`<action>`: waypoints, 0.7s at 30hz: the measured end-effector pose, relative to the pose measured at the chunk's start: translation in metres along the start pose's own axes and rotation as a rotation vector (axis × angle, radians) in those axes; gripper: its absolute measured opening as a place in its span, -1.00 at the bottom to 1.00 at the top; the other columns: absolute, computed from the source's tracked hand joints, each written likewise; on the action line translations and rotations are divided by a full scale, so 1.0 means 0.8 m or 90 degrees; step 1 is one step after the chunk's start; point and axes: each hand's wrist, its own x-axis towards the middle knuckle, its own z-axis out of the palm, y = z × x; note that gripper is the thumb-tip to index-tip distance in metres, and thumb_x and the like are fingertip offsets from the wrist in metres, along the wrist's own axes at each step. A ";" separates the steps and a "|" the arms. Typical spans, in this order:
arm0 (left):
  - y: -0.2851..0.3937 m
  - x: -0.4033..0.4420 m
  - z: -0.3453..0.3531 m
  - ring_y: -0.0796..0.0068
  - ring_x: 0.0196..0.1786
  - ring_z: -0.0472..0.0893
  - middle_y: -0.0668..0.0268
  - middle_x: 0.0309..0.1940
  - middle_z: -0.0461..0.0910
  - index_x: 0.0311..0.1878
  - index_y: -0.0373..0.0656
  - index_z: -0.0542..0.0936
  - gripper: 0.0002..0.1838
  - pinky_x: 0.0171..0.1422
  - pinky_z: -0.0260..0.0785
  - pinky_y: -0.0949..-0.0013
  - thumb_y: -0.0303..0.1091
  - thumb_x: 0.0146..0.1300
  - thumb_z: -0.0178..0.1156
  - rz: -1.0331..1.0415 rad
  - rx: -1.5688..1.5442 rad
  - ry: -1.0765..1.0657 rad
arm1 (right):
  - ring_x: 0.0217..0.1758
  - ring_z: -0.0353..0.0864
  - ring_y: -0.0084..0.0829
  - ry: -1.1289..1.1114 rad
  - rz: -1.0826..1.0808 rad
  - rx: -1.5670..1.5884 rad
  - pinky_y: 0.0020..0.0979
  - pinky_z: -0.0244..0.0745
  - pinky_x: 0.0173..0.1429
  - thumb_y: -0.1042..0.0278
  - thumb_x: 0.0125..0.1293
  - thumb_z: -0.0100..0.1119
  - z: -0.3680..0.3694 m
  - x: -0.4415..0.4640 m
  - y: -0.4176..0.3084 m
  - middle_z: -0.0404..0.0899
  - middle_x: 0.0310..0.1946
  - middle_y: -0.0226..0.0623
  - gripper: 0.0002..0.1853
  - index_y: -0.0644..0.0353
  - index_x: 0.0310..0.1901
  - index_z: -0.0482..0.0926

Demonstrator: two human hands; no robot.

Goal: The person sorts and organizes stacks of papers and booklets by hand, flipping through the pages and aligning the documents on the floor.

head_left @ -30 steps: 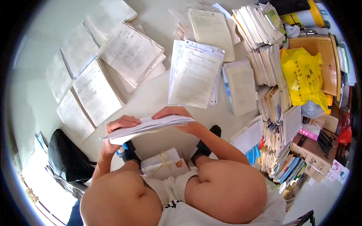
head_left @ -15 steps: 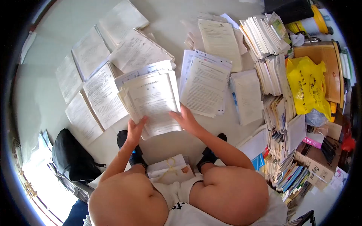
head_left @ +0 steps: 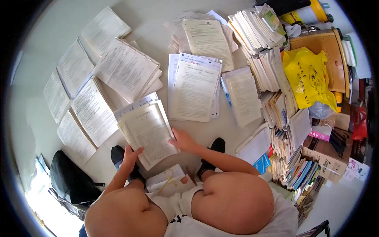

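Between my hands is a stack of printed papers point(head_left: 148, 128), tilted, its sheets a little fanned at the top left. My left hand point(head_left: 131, 155) grips the lower left edge, thumb on top. At the right edge my right hand point(head_left: 182, 140) holds it with the thumb over the front sheet. Beyond, to the right, lies a pile of printed sheets point(head_left: 194, 89) on the floor. A thick, skewed paper pile point(head_left: 126, 69) lies up and left of the held stack. Left of it rests another stack point(head_left: 94, 112).
Tall stacks of books and papers point(head_left: 272, 75) line the right side. A yellow plastic bag point(head_left: 308, 79) leans by a brown case point(head_left: 335, 55). A black bag point(head_left: 73, 177) stands at the lower left. A paper bundle with yellow string point(head_left: 169, 179) lies between my feet.
The whole view has shifted, so the floor piles appear farther left. The held stack sits lower and closer to me. Both hands keep their grip on it.
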 end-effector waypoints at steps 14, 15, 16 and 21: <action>0.123 0.044 0.049 0.31 0.25 0.56 0.18 0.19 0.55 0.27 -0.25 0.45 -0.57 0.29 0.49 0.25 -0.65 0.35 0.11 0.344 0.145 0.097 | 0.18 0.48 0.03 0.546 0.000 -0.222 -0.04 0.40 0.23 0.29 0.27 0.35 -0.183 0.028 0.057 0.49 0.06 0.02 -0.52 0.29 0.13 0.43; 0.132 0.063 0.068 0.29 0.28 0.55 0.18 0.21 0.53 0.29 -0.25 0.44 -0.55 0.29 0.49 0.23 -0.66 0.34 0.11 0.333 0.125 0.052 | 0.23 0.43 0.04 0.576 0.025 -0.234 -0.04 0.36 0.28 0.27 0.26 0.36 -0.196 0.030 0.071 0.45 0.11 0.07 -0.46 0.34 0.18 0.40; 0.139 0.083 0.086 0.27 0.30 0.54 0.15 0.23 0.51 0.31 -0.25 0.42 -0.54 0.30 0.50 0.23 -0.64 0.34 0.13 0.361 0.148 0.019 | 0.23 0.43 0.04 0.574 0.025 -0.230 -0.04 0.36 0.28 0.27 0.26 0.36 -0.198 0.034 0.091 0.45 0.11 0.07 -0.46 0.34 0.18 0.40; 0.150 0.177 0.148 0.18 0.31 0.53 0.01 0.26 0.46 0.46 -0.28 0.23 -0.34 0.31 0.49 0.16 -0.51 0.32 0.21 0.454 0.272 -0.038 | 0.19 0.42 0.01 0.578 0.072 -0.220 -0.06 0.34 0.33 0.25 0.19 0.42 -0.181 0.045 0.153 0.45 0.05 0.07 -0.27 0.43 0.31 0.32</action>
